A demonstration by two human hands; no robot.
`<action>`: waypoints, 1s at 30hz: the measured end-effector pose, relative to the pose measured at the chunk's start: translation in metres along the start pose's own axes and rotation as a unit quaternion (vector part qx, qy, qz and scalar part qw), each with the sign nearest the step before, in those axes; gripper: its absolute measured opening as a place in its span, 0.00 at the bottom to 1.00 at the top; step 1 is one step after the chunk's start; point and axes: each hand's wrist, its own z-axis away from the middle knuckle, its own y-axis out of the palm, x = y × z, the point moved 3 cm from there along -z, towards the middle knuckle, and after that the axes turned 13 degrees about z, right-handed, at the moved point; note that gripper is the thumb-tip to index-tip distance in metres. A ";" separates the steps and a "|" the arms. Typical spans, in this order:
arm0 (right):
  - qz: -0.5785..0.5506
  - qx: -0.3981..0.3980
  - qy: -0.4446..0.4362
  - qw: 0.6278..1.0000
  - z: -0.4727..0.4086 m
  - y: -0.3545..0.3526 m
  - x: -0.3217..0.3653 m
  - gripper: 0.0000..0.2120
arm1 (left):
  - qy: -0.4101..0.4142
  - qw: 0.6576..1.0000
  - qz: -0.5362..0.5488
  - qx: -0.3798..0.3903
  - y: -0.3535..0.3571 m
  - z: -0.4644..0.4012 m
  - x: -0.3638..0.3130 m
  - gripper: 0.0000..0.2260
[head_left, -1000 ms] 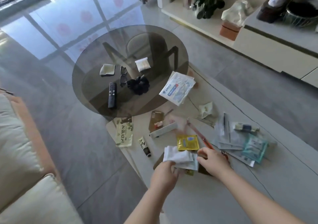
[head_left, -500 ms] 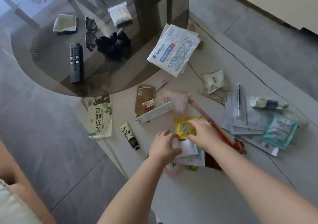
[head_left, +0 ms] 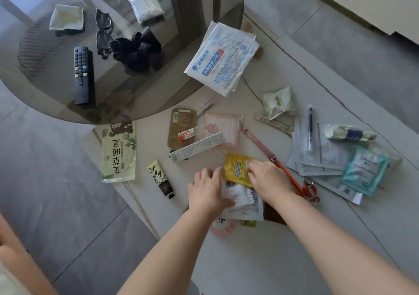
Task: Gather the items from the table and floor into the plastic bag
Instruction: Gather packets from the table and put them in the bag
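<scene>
A round smoked-glass table (head_left: 34, 95) overhangs a pale low surface (head_left: 260, 249) strewn with packets. A white mask pack (head_left: 223, 59) lies half on the glass edge. The left hand (head_left: 207, 192), fingers curled, grips a white sachet (head_left: 237, 194) atop a small stack at the near edge. The right hand (head_left: 269, 179), fingers bent and close together, pinches a yellow sachet (head_left: 235, 167) just above it. No plastic bag can be told apart.
</scene>
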 end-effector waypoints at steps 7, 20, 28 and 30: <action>-0.082 0.021 0.042 0.996 0.001 0.011 -0.002 0.27 | -0.015 1.000 0.000 -0.017 -0.004 0.001 0.007 0.36; -0.222 -0.002 0.185 0.957 0.023 -0.001 -0.025 0.15 | -0.074 0.996 0.051 -0.015 -0.014 0.023 0.020 0.15; -0.284 0.001 0.250 0.926 0.063 0.019 -0.062 0.10 | 0.027 0.999 0.027 0.033 -0.005 0.014 -0.008 0.18; -0.271 0.010 0.257 0.927 0.069 0.031 -0.067 0.10 | 0.027 0.999 0.020 0.040 0.003 0.010 -0.012 0.19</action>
